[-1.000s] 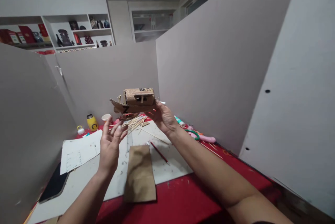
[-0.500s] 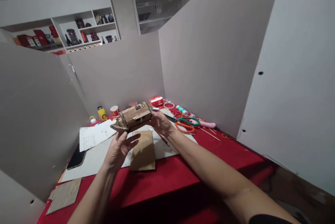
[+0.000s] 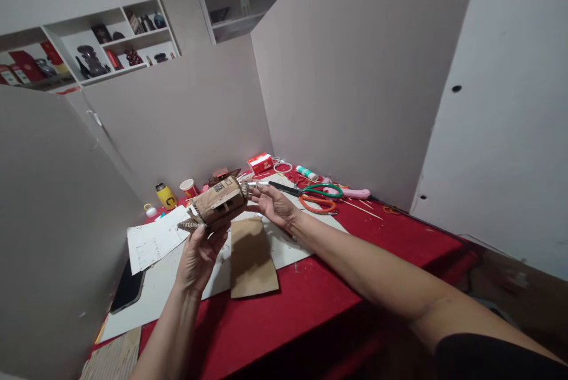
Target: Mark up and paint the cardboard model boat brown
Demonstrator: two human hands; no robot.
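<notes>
A cardboard model [image 3: 217,197] with a rounded, boxy body, dark print and a slot in its side is held up above the table. A pointed cardboard piece [image 3: 190,224] juts out at its left end. From below, my left hand [image 3: 199,258] is closed around that left part. The fingers of my right hand [image 3: 273,205] are at the model's right end, gripping its edge loosely; some fingertips are hidden behind it. Beneath the hands a brown cardboard sheet [image 3: 252,261] lies on a white board [image 3: 166,294].
Green-and-orange-handled scissors [image 3: 319,197], a pink-handled tool [image 3: 355,193], a glue stick [image 3: 306,173] and thin sticks lie at right. A yellow bottle [image 3: 165,196], paper cup [image 3: 189,188] and red box [image 3: 260,163] stand behind. Papers [image 3: 155,241] and a phone [image 3: 127,288] are left. Grey panels surround the table.
The model has shifted slightly left and tilted, its right end higher. My left fingers have closed in under it, and my right hand's grip has loosened. The view has turned a little right.
</notes>
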